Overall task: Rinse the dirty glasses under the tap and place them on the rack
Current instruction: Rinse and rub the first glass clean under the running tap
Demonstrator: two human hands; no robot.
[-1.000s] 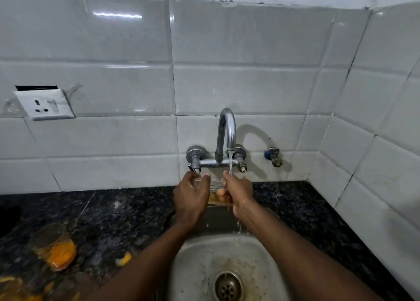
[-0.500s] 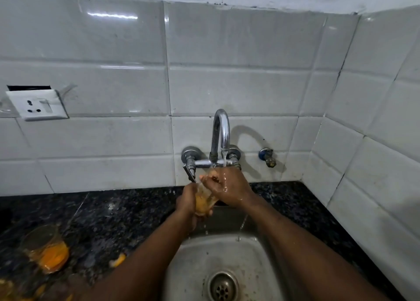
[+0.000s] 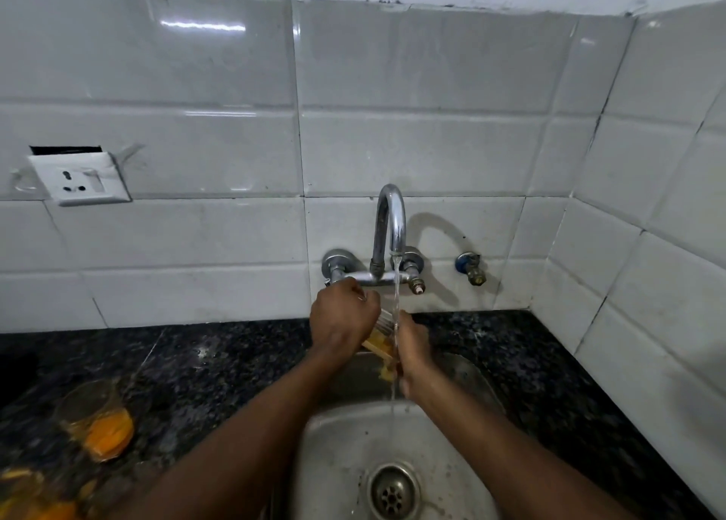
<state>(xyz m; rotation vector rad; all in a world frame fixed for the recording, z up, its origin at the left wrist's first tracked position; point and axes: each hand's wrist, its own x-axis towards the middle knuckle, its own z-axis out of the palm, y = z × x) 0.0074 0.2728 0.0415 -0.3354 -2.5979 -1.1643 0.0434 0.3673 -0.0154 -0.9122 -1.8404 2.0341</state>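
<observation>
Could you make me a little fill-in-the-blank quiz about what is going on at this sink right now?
1. Water runs from the ____ onto the glass held between the left hand and the right hand.
2. The residue in that glass is ____ in colour.
3. Another dirty glass stands on the dark countertop, to the ____ of the sink.
4. The white socket is mounted on the tiled ____.

Missing words: tap; orange; left; wall
</observation>
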